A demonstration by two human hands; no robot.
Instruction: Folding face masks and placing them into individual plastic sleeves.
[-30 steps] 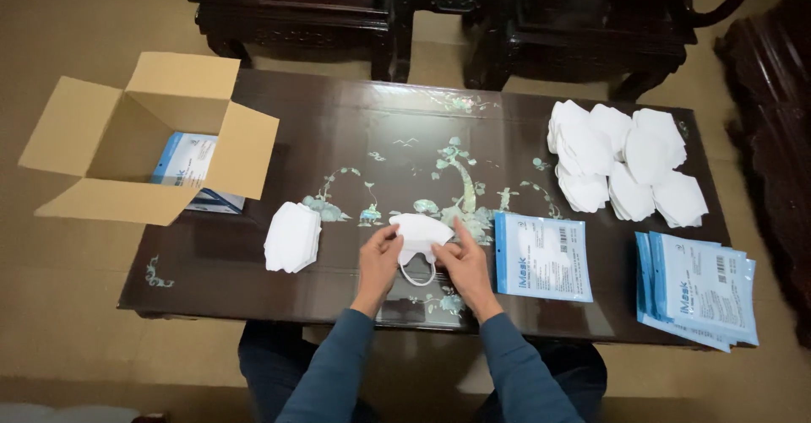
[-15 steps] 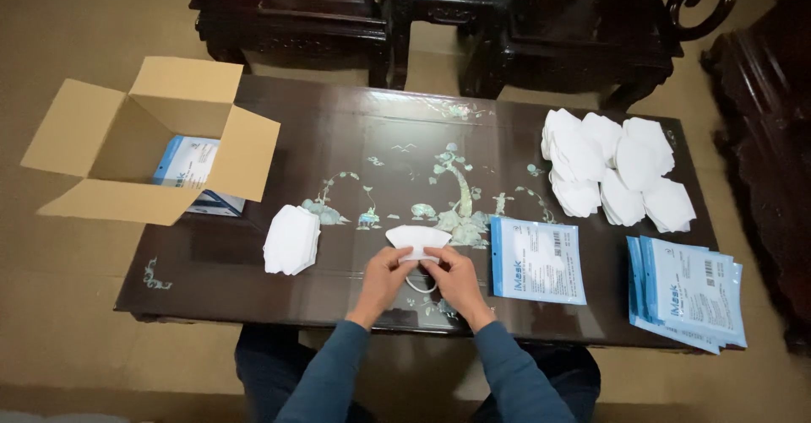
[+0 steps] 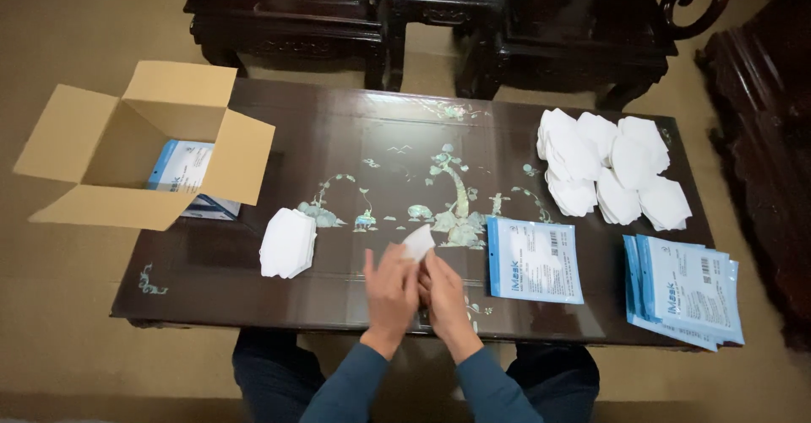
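Dark carved furniture and a tan floor surround the inlaid counter, at whose near edge a folded white mask is pinched between the left hand and the right hand, both grips closed on it and pressed together, seemingly so that it is flattened along its fold. Both forearms are angled inward, wrists raised. Outward, a mask stack is laid left, a blue pouch right, with more pouches, loose masks and an open carton beyond.
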